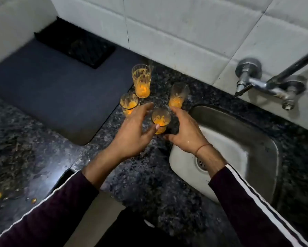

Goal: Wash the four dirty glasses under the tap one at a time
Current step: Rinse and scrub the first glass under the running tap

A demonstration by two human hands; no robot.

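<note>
Cupping the nearest glass (160, 120) between both hands on the granite counter (142, 175).

The left hand (133, 132) curls loosely, thumb pressed on the glass's side; the right hand (183, 131) wraps the other side, fingers half closed. Three more orange-smeared glasses stand just behind, left of the sink (256, 139).

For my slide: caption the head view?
Both hands close on the nearest dirty glass beside the sink.
</note>
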